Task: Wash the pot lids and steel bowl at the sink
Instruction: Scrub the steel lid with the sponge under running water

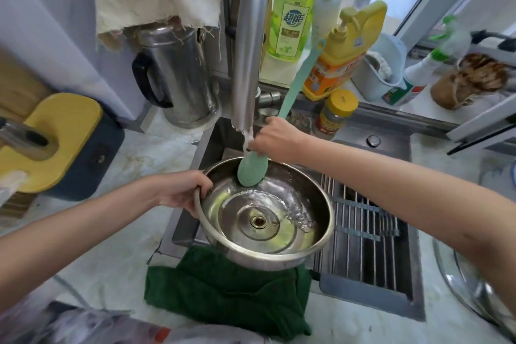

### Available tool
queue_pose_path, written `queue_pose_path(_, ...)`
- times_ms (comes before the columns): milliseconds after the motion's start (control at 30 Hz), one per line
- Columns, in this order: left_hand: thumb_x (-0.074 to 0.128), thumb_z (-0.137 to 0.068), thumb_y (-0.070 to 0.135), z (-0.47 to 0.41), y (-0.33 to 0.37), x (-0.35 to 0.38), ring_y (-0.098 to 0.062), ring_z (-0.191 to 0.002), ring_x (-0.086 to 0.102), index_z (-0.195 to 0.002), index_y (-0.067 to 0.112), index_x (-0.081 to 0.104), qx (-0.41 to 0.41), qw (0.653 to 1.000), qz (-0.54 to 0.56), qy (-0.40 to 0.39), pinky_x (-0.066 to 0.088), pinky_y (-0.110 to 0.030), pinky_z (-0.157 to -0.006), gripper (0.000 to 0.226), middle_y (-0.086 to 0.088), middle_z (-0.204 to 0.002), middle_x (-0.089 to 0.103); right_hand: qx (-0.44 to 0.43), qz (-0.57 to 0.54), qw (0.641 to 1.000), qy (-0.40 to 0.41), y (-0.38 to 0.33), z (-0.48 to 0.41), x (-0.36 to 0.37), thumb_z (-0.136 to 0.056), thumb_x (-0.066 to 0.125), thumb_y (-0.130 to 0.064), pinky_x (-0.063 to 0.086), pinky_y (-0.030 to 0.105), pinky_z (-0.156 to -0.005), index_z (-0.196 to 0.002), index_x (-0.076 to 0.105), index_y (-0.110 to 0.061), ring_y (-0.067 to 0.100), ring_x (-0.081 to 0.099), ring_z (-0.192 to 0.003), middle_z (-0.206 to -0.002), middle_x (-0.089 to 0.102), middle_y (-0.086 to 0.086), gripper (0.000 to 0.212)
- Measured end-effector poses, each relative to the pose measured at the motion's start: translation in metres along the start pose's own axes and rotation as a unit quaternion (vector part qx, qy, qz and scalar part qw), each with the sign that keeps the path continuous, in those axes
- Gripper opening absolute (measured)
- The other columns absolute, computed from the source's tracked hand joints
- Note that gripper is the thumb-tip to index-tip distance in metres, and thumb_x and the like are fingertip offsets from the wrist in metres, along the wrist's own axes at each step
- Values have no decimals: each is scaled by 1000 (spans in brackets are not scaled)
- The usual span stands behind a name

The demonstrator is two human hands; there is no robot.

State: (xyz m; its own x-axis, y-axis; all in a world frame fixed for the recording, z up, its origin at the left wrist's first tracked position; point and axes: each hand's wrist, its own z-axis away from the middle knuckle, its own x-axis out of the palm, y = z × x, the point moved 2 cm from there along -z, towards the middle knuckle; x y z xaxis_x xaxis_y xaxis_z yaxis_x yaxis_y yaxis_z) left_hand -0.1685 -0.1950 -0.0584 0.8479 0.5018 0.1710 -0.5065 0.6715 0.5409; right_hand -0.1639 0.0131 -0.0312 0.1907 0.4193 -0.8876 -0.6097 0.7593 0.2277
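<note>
Left hand (185, 193) grips the near-left rim of the steel bowl (268, 261), thumb hooked over the edge to the inside, fingers curled under the outside wall. The left forearm comes in from the lower left, wrist roughly straight. The bowl is held over the sink (391, 141), tipped a little toward the camera, with its near wall above the green towel (223, 293) draped on the sink's front edge.

Right hand (275, 138) is a closed fist round the handle of the teal scrub brush (252, 169). It grips low on the handle, just above the head, knuckles toward the faucet. The right arm reaches in from the right edge, elbow out of frame, wrist bent down. The handle slants up and right past the bottles. The brush head sits inside the bowl against the far wall.

The faucet (250, 50) is running and its water stream (247, 142) falls beside the right hand onto the brush head. Water pools in the bowl bottom with bubbles on the right side. What looks like a clear glass lid (282, 234), upside down with a centre screw, lies in the bowl; hard to be sure through the water.

The drain rack (363, 232) spans the right part of the sink. A second lid (472, 292) lies partly cut off on the counter at the right edge. The steel kettle (181, 72) stands back left of the faucet, and the green soap bottle (293, 8) and yellow soap bottle (343, 58) stand on the sill behind.
</note>
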Motion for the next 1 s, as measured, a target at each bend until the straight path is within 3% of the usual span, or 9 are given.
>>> queue_pose_path(67, 45, -58, 2, 0, -1, 0, -17, -44, 52, -57, 7, 46, -7, 1000, 1, -3, 47, -22, -44, 6, -4, -52, 47, -21, 23, 999, 38, -4, -3, 2, -95, 54, -19, 36, 32, -75, -103, 62, -12, 24, 67, -85, -94, 72, 6, 14)
queue_pose_path(200, 37, -72, -5, -8, -1, 10, -18, -46, 50, -81, 5, 42, -13, 1000, 5, 14, 46, -24, -41, 14, -7, -60, 48, -129, -57, 956, 258, -26, -9, -13, -84, 60, -13, 39, 25, -64, -83, 63, -8, 22, 60, -56, -63, 63, 4, 6)
queue_pose_path(300, 29, -80, -6, -12, -1, 11, -17, -48, 49, -82, 6, 40, -19, 999, 7, 34, 45, -23, -41, 16, -6, -61, 47, -150, -30, 950, 271, -37, -9, -25, -84, 44, -17, 46, 28, -62, -84, 65, -12, 23, 60, -59, -64, 63, 1, 22)
queue_pose_path(367, 39, -72, -2, -7, 0, 8, -16, -44, 50, -84, 4, 43, -15, 999, -12, 38, 45, -23, -41, 14, -6, -58, 49, -100, -5, 966, 237, -32, -7, -21, -79, 59, -15, 38, 24, -61, -89, 68, -18, 20, 63, -61, -67, 65, -4, 14)
queue_pose_path(467, 45, -63, 0, 5, 2, 2, -16, -41, 50, -76, 3, 46, -14, 998, -37, 40, 47, -24, -41, 14, -5, -50, 49, -31, -68, 979, 189, -18, 0, -1, -66, 71, 0, 47, 31, -61, -92, 66, -12, 22, 66, -56, -65, 68, 4, 30)
queue_pose_path(633, 46, -69, -3, 8, 0, -1, -17, -43, 58, -79, -3, 55, 4, 995, -41, 94, 51, -27, -43, 14, -9, -52, 56, 161, -48, 986, -2, -13, 25, 20, -96, 45, -12, 34, 28, -54, -113, 57, -15, 26, 67, -90, -98, 69, 3, 21)
queue_pose_path(767, 34, -83, -10, -4, -8, -7, -20, -40, 59, -74, -3, 54, 9, 982, 34, 186, 54, -32, -41, 24, -13, -55, 55, 266, -114, 952, -102, -20, 40, 45, -94, 48, -14, 40, 31, -69, -114, 61, -14, 28, 64, -104, -114, 66, 5, 24)
queue_pose_path(867, 31, -83, -11, -10, -12, -5, -23, -39, 56, -74, -1, 50, 3, 973, 56, 222, 52, -34, -36, 23, -9, -44, 51, 259, -214, 923, -190, -37, 51, 59, -91, 54, -19, 43, 33, -72, -114, 62, -14, 28, 62, -103, -112, 65, 4, 26)
queue_pose_path(1000, 29, -83, -11, -20, -16, 4, -33, -57, 54, -86, -1, 46, -2, 968, 91, 236, 53, -42, -37, 20, -13, -63, 50, 207, -419, 847, -253, -63, 52, 66, -89, 62, -31, 44, 29, -59, -100, 68, -3, 21, 53, -67, -78, 60, 2, 31)
